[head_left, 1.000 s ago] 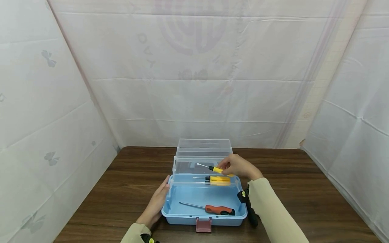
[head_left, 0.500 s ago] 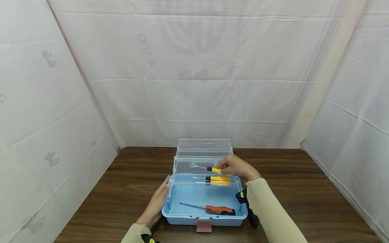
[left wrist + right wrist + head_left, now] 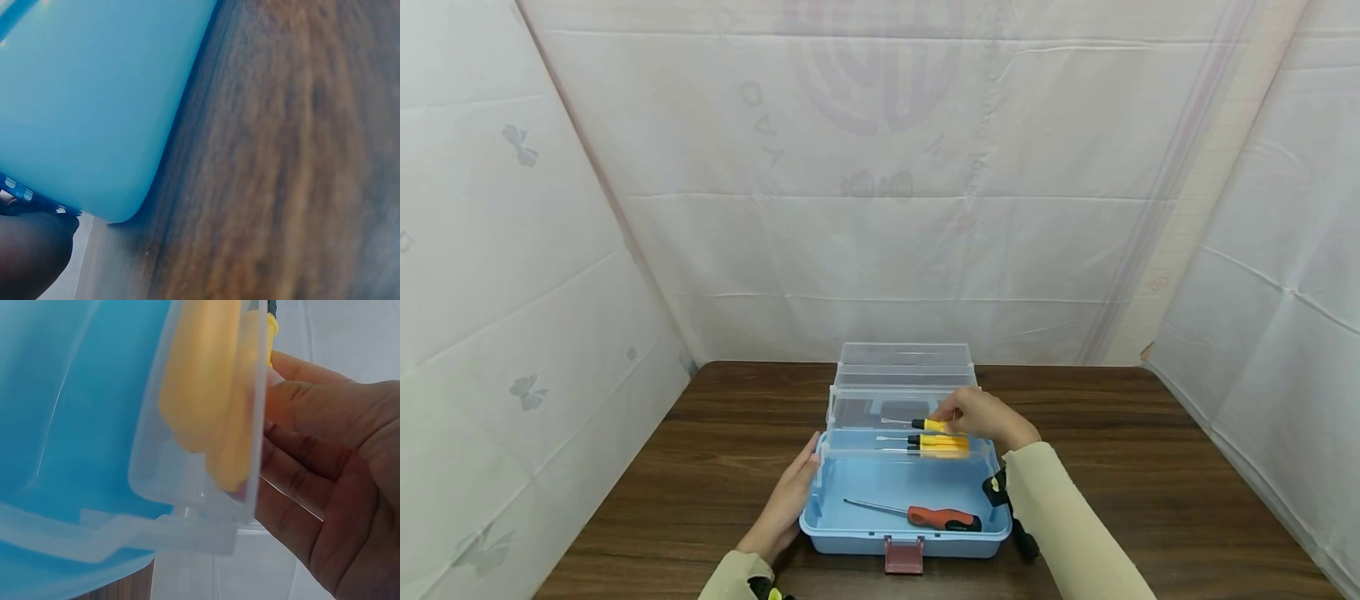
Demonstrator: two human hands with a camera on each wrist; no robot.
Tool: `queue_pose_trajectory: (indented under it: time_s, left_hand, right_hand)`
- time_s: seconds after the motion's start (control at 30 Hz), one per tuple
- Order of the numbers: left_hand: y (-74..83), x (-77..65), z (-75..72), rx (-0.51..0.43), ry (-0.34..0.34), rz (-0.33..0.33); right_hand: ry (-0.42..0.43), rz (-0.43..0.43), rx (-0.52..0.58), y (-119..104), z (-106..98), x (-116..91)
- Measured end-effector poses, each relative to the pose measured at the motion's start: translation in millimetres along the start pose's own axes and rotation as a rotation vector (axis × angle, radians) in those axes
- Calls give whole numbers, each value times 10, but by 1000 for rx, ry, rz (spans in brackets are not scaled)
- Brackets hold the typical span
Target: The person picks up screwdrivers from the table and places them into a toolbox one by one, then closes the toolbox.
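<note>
A light-blue toolbox (image 3: 850,483) stands on the table with its clear lid raised and a clear tray lifted at the back. Against the box's left wall rests my left hand (image 3: 789,504), fingers straight; a dark bit of that hand shows by the box in the left wrist view. My right hand (image 3: 983,413) pinches a yellow-handled screwdriver (image 3: 935,425) by its handle at the tray. Other yellow-handled screwdrivers (image 3: 938,446) lie in the tray just in front. In the right wrist view, the tray wall partly covers the yellow handles (image 3: 200,375).
An orange-and-black screwdriver (image 3: 936,517) lies in the bottom of the toolbox. A dusky-pink latch (image 3: 903,556) hangs from its front. The toolbox stands on a dark wooden table (image 3: 700,467), and white sheeting (image 3: 880,208) rises behind and at both sides.
My right hand has lowered the yellow-handled screwdriver a little toward the tray, and its shaft now lies nearly level. The left hand has stayed in place.
</note>
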State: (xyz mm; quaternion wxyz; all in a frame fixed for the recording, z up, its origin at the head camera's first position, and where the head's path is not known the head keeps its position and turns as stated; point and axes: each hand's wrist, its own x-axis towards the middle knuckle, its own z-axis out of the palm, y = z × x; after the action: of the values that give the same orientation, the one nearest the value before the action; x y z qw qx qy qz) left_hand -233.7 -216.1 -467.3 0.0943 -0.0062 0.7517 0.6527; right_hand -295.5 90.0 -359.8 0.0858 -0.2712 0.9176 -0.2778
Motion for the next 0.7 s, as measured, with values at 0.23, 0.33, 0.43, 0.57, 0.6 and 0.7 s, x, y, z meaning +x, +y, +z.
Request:
queue_pose_trajectory:
  time_s: [0.23, 0.33, 0.43, 0.57, 0.6, 0.7]
  left_hand:
    - [-6, 7, 0, 5, -3, 3]
    - [-12, 3, 3, 5, 1, -4]
    - [-14, -2, 4, 12, 1, -1]
    - [-8, -2, -2, 13, -3, 4]
    - [-9, 0, -3, 12, -4, 4]
    - [-7, 0, -2, 7, -5, 4]
  right_hand:
    - [-3, 0, 6, 8, 6, -4]
    - [-4, -6, 9, 11, 8, 0]
    - [-6, -18, 12, 16, 12, 7]
    - [-9, -27, 6, 29, 20, 13]
    - [-9, -26, 8, 30, 21, 15]
    - [-11, -31, 9, 33, 23, 20]
